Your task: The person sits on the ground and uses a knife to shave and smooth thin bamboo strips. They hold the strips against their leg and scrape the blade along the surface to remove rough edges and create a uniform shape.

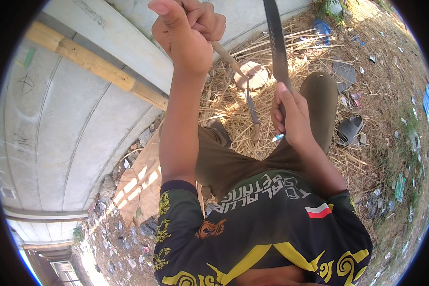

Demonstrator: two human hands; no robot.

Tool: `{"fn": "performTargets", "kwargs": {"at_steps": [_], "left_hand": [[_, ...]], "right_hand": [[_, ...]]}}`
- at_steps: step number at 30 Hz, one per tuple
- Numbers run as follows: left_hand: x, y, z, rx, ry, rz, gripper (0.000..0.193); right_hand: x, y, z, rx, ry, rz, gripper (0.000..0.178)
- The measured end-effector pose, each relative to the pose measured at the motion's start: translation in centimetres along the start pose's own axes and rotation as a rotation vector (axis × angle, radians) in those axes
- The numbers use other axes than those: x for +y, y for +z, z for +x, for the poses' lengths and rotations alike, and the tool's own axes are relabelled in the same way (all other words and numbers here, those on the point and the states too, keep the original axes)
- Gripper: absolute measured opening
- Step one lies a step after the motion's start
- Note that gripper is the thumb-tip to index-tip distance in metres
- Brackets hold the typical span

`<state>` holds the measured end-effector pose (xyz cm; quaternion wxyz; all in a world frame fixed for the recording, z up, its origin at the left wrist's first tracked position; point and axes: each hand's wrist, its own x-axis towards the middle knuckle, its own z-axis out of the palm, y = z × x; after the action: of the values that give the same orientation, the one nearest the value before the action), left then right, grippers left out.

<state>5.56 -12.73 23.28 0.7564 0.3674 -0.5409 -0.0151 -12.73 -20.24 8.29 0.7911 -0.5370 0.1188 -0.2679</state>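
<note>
My right hand point(293, 114) is closed around the lower end of a long, dark-bladed machete point(278, 43), whose blade rises past the top edge of the picture. At the upper left, my left hand point(188, 33) is raised with its fingers curled and thumb extended. What those fingers hold, if anything, is hidden. A pale wooden stick point(229, 58) runs from behind that wrist down to a round wood block point(255, 76) on the ground; whether the hand holds it I cannot tell. Against the block leans a narrow dark-bladed tool point(251, 106) with a wooden handle.
Straw and split strips point(295, 52) cover the ground around the block. A grey slipper point(350, 129) lies right of my bent knee point(319, 90). Along the left stands a pale panel wall point(71, 128) with a bamboo pole point(95, 64). Cardboard point(138, 190) and scattered litter lie nearby.
</note>
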Motion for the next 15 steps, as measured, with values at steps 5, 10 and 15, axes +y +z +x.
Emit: {"fn": "performTargets", "kwargs": {"at_steps": [5,10,15], "left_hand": [[-2.1,0.0,0.4,0.008,-0.022,-0.283,0.066],[-1.2,0.3,-0.1,-0.101,0.075,0.040,0.067],[-1.0,0.9,0.7,-0.088,0.073,-0.038,0.063]], "right_hand": [[3.7,2.4,0.6,0.134,-0.138,0.211,0.039],[3.5,-0.1,1.1,0.017,0.234,-0.012,0.037],[2.2,0.6,0.2,0.156,-0.274,0.199,0.038]]}}
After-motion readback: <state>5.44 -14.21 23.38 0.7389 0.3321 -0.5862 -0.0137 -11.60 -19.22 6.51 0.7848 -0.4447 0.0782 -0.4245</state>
